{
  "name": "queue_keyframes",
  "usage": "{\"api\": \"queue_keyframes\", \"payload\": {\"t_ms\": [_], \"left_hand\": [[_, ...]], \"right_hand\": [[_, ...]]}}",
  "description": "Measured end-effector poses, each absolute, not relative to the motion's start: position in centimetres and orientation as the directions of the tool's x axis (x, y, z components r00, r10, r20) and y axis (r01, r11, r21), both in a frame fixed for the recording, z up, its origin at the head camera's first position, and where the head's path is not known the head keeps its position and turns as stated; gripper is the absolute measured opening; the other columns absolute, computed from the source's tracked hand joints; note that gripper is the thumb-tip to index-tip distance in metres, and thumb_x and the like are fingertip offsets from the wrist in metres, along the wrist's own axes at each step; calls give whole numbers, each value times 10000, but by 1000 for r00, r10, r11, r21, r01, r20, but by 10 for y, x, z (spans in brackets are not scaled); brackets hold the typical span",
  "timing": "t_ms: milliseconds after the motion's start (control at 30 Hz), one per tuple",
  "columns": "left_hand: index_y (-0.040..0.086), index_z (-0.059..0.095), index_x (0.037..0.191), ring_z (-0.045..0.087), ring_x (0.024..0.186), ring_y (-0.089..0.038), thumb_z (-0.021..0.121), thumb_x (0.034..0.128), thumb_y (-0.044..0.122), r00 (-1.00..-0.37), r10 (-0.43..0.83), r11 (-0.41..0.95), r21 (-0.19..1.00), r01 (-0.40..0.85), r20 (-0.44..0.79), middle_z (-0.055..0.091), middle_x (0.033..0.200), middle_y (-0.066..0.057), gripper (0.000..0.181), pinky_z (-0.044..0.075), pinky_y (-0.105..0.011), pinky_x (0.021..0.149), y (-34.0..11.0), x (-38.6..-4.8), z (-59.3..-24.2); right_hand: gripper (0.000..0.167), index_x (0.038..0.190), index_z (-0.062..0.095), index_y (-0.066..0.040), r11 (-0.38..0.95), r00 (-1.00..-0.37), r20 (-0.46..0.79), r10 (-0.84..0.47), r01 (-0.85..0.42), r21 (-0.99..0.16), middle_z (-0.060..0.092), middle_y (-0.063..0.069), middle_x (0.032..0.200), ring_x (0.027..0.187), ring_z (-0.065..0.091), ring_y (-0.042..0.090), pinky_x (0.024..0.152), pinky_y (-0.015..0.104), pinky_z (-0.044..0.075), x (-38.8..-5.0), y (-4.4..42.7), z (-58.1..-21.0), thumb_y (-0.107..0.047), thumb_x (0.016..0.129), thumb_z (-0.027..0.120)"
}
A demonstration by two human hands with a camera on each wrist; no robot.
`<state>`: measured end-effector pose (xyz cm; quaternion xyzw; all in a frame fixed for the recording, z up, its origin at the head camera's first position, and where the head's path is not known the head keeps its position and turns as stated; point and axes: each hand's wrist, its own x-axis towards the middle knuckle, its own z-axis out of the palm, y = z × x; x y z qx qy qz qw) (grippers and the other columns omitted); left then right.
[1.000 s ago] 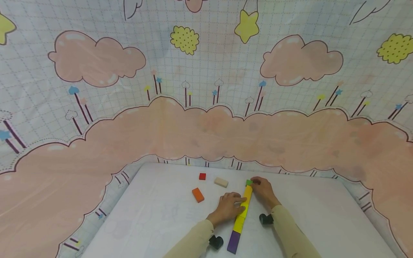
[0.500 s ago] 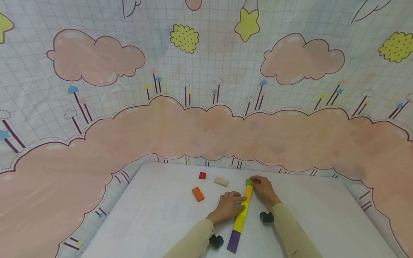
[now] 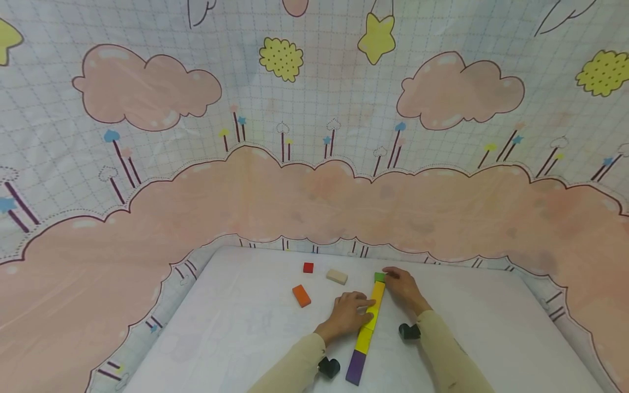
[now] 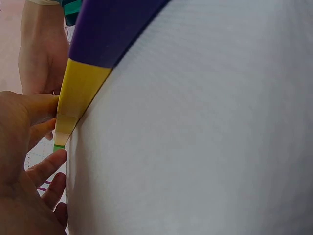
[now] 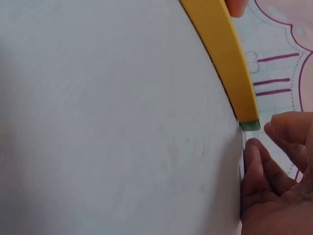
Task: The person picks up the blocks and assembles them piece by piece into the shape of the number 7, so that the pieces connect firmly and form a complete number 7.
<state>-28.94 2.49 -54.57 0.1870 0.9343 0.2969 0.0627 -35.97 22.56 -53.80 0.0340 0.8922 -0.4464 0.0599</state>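
Note:
A straight row of toy blocks lies on the white table, running away from the person. Its near end is a purple block [image 3: 356,367], then come yellow blocks [image 3: 364,341], and a small green block [image 3: 380,277] ends it. On the yellow part, the left hand [image 3: 346,315] rests its thumb and index finger from the left side; its other fingers are loosely bent. The right hand [image 3: 402,286] is beside the green block on the right. In the right wrist view a small gap separates its fingertips [image 5: 272,126] from that green block [image 5: 250,125].
Left of the row lie a small red block [image 3: 308,268], a cream block [image 3: 337,277] and an orange block [image 3: 302,296]. Behind the white table [image 3: 221,327] hangs a patterned cloth [image 3: 314,202]. Dark wrist-worn pieces sit by both sleeves.
The right hand has shifted slightly to the right, off the green block, and more of that block shows. The left hand and the loose blocks stay where they were.

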Motion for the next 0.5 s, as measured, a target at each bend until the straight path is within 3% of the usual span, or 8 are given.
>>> {"api": "queue_keyframes", "payload": {"t_ms": [500], "left_hand": [[373,599,1337,453,1269,-218,620,949,396,-920,393,752,578,318,-5,556,1376,33,390,347,-441,1085,24,-291,-549]], "right_hand": [[378,1288,639,-151,613,-993,-119,-4,91,-785,564,149,1383,1250,519,350,1081,587,383,-357,227,-552,-270,930,643]]}}
